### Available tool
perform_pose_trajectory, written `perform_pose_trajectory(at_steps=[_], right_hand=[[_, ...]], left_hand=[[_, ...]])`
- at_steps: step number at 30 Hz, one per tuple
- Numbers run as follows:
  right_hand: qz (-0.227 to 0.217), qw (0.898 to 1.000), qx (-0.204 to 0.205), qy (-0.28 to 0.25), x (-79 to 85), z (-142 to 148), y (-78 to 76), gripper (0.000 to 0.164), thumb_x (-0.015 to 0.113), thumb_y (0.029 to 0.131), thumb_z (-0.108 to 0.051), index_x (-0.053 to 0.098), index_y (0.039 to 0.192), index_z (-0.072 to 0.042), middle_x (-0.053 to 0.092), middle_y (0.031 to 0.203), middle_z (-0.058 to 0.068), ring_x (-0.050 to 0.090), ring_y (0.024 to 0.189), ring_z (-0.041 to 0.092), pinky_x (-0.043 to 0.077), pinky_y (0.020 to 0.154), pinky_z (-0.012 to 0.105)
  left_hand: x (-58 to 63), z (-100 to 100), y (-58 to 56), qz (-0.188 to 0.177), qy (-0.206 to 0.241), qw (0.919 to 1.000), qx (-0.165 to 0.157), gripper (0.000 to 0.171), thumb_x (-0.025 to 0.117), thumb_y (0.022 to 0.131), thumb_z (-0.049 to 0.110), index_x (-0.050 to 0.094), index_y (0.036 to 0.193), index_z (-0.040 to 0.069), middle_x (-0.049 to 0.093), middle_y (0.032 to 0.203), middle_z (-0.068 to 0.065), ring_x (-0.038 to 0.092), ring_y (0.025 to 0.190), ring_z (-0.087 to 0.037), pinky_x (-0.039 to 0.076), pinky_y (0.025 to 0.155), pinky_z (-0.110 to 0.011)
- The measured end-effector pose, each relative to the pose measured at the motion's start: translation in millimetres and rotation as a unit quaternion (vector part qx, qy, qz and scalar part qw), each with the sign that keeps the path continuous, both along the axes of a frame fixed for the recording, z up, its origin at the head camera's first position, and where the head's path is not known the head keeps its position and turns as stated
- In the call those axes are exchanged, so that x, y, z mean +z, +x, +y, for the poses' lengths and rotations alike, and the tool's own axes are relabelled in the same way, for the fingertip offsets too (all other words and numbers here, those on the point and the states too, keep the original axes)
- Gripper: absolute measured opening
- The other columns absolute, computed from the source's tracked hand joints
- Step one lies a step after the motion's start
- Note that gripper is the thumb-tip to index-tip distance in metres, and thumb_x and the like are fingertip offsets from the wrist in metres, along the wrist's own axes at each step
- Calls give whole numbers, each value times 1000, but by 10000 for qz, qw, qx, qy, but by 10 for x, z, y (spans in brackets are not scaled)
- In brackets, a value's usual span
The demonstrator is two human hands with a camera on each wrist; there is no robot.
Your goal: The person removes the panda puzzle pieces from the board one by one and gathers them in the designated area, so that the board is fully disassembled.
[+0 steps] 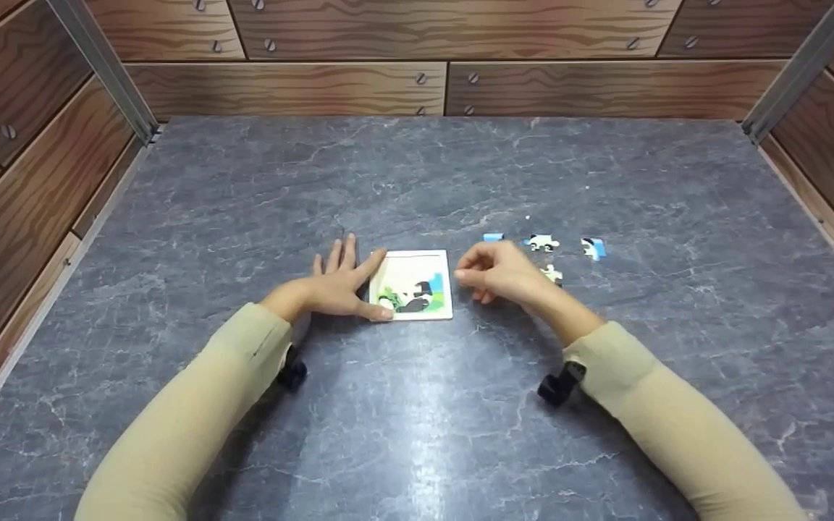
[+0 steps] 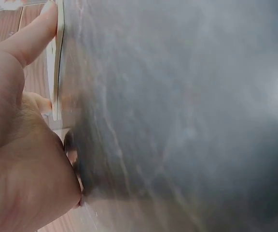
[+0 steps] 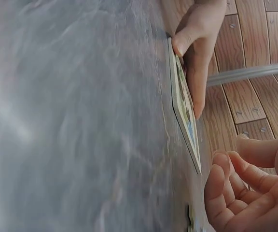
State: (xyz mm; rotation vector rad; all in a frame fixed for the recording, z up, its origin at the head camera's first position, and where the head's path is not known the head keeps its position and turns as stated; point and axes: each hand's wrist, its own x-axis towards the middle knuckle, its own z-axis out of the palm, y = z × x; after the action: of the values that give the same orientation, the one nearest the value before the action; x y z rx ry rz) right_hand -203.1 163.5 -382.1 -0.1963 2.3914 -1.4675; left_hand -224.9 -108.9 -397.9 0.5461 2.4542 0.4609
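A small square jigsaw puzzle tray point(image 1: 410, 264) with a pale frame lies flat on the table. Its lower part is filled with pieces showing a panda, green leaves and some blue. My left hand point(image 1: 337, 286) is spread at its left side, thumb on the near left corner and index finger at the far left corner. Just right of the tray, my right hand point(image 1: 504, 273) hovers with bent fingers. In the right wrist view, its thumb and fingertips point(image 3: 221, 162) stand slightly apart, and no piece shows between them.
Loose puzzle pieces lie beyond and beside the right hand: a blue one point(image 1: 493, 237), a black-and-white one point(image 1: 541, 243), one with a blue edge point(image 1: 594, 248) and a pale green one point(image 1: 553, 273). Wood-patterned walls point(image 1: 446, 87) border the grey marbled table point(image 1: 417, 174).
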Motion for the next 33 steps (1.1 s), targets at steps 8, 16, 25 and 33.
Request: perform_pose_trajectory(at_steps=[8,16,25,33], right_hand=[[-434,9990,60,-3,-55,-187,-40,19,63,88,-11,60,102,2,59,83,11,55,56,16,49,49,27],[-551,9984,32,156,-108,-242,-77,23,63,89,-11,58,106,2,58,87,11,53,55,15,50,48,28],[-344,9981,232,464,-122,-284,-97,22,62,89,-13,56,104,2,54,74,8,50,51,14,48,44,26],[-143,9958,472,776,-103,-316,-101,33,73,78,-5,54,104,4,49,68,4,47,47,11,46,42,25]], left_hand=[[-6,-8,-11,-6,13,10000,-3,107,61,74,68,-7,149,33,-33,145,-17,-31,131,-33,-16,102,-58],[-18,-20,-10,1,119,9999,-30,106,61,74,66,-6,149,33,-32,145,-18,-32,131,-33,-17,102,-57],[-34,-23,-31,-6,106,9999,-14,106,62,74,67,-6,149,34,-33,145,-17,-33,130,-32,-18,102,-56],[-23,-15,-27,-32,92,10000,1,106,62,74,67,-6,149,34,-33,146,-17,-33,131,-32,-18,102,-56]])
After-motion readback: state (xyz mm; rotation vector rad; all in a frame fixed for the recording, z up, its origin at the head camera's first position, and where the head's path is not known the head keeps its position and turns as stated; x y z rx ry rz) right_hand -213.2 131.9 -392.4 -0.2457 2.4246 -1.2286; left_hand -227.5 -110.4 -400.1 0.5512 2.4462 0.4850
